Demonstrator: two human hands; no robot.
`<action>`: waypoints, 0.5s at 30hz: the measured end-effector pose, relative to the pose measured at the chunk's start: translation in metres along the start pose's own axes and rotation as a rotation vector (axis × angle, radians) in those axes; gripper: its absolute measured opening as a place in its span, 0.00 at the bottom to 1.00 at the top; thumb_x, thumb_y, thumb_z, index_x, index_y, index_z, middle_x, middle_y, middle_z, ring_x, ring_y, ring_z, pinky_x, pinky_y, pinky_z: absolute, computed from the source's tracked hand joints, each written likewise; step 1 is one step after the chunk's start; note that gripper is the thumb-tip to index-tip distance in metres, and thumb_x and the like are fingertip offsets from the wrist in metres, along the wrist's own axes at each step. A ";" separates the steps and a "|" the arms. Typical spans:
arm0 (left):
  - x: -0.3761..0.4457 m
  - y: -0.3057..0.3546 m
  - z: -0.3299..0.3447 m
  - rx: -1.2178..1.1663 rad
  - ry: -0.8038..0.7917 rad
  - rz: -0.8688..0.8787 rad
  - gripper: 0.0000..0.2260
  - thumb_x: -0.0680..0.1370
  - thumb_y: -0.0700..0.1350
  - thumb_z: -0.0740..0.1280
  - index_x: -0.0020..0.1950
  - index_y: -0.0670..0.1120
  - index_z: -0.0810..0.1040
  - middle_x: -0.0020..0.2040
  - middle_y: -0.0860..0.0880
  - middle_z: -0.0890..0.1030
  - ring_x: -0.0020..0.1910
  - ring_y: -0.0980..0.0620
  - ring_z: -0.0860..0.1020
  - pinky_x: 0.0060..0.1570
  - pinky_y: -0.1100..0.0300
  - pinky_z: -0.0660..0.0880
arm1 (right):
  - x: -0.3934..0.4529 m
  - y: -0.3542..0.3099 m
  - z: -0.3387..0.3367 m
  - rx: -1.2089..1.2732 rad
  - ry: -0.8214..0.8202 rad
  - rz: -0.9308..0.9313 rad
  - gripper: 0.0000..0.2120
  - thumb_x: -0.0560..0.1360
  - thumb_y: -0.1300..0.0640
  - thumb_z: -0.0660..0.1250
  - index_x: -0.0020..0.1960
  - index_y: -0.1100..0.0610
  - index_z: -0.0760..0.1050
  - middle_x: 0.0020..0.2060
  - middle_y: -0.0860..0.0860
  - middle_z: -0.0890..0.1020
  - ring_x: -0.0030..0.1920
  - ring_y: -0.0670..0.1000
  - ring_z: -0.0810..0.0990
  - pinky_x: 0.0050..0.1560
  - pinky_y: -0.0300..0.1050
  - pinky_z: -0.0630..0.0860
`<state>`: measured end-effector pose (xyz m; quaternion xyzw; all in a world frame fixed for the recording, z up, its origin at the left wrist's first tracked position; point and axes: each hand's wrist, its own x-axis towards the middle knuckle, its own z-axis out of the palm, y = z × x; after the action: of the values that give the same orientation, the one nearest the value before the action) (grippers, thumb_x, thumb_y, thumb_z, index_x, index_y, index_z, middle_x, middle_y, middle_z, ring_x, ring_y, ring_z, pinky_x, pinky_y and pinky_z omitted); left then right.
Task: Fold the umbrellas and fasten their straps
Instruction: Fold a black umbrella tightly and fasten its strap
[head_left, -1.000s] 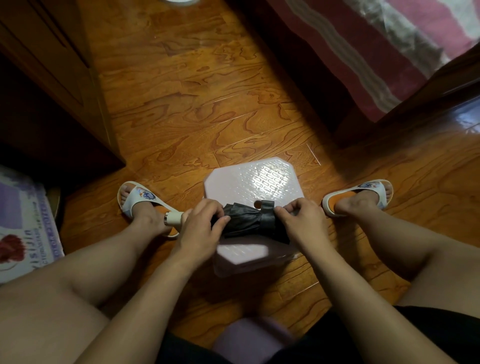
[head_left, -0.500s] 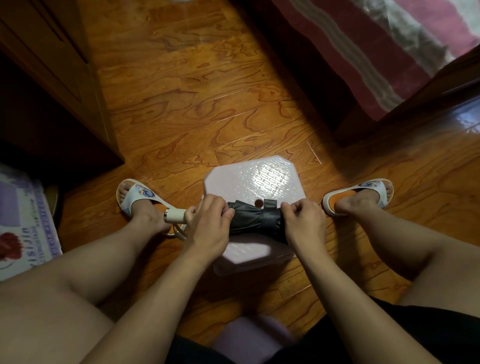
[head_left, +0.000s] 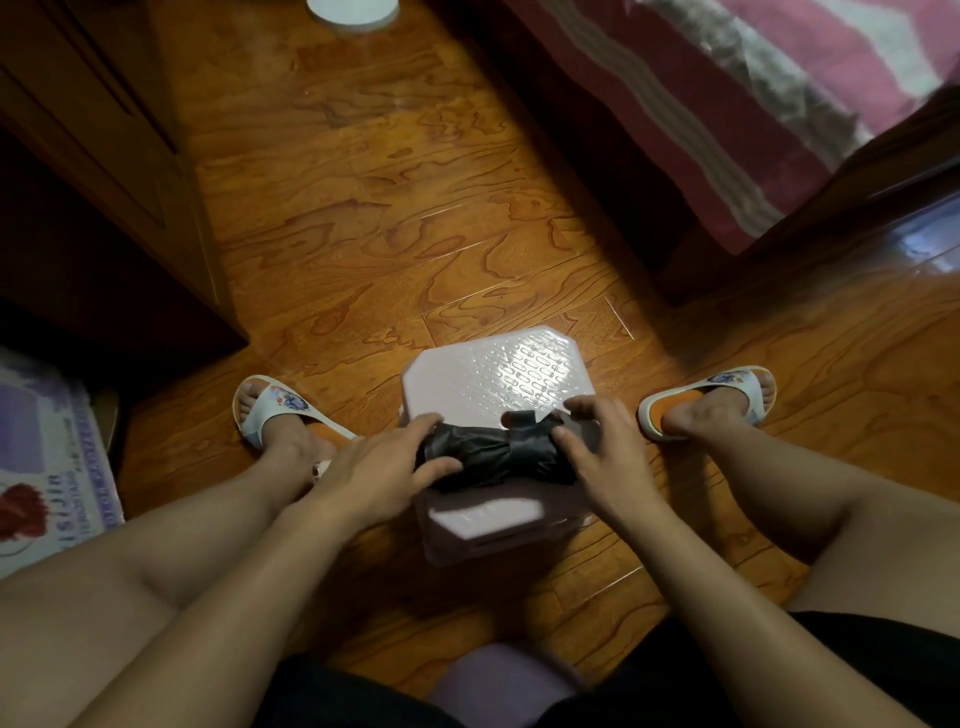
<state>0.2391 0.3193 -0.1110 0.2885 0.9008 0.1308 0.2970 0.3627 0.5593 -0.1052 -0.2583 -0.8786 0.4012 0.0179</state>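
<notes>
- Because the coming move turns on it, start with the lie of the folded black fabric umbrella (head_left: 491, 457): it rests across the near half of the pale lilac plastic stool (head_left: 498, 374), its long axis running left to right, and it lies between the 2 hands.
- Left of the stool, a white slide sandal (head_left: 270, 410) sits on the glossy orange-brown wooden floor (head_left: 363, 218).
- At the stool's left edge, the left hand (head_left: 376, 478) lies over the handle end of the umbrella, fingers loosely curved on the cloth and the thumb against its near side; whether it grips or only steadies, I cannot tell.
- Over the stool's middle, the black strap (head_left: 522, 422) wraps the bundle nearer its right end, and its tab stands up on the far side.
- At the stool's right edge, the right hand (head_left: 597, 447) touches the canopy end with spread, fairly straight fingers, pressing and not clamped.
- Judged from this, the right hand is nearer the strap, so fastening would fall to it while the left holds the bundle steady.
- Right of the stool rests the other white sandal (head_left: 727, 387).
</notes>
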 end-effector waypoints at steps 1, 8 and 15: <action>-0.004 0.000 0.003 -0.016 0.117 0.017 0.31 0.78 0.67 0.63 0.78 0.56 0.62 0.66 0.48 0.78 0.64 0.43 0.76 0.60 0.47 0.73 | -0.003 0.003 -0.001 0.002 0.017 -0.064 0.16 0.77 0.57 0.72 0.64 0.54 0.77 0.55 0.47 0.73 0.58 0.46 0.70 0.59 0.39 0.68; -0.007 0.002 0.019 -0.080 0.280 0.061 0.27 0.78 0.62 0.67 0.76 0.59 0.67 0.65 0.52 0.68 0.66 0.51 0.65 0.64 0.52 0.62 | -0.001 0.009 -0.001 -0.185 -0.004 -0.232 0.16 0.76 0.53 0.74 0.63 0.52 0.81 0.58 0.50 0.71 0.62 0.48 0.64 0.59 0.44 0.63; 0.003 0.023 0.035 -0.226 0.485 -0.043 0.11 0.79 0.53 0.69 0.59 0.52 0.75 0.56 0.53 0.74 0.59 0.49 0.72 0.57 0.51 0.63 | 0.012 0.003 -0.004 -0.138 -0.026 -0.131 0.06 0.77 0.49 0.71 0.44 0.47 0.74 0.51 0.44 0.73 0.56 0.46 0.65 0.51 0.42 0.62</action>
<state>0.2680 0.3417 -0.1305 0.1943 0.9313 0.2896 0.1055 0.3546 0.5696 -0.1063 -0.1955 -0.9195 0.3408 0.0149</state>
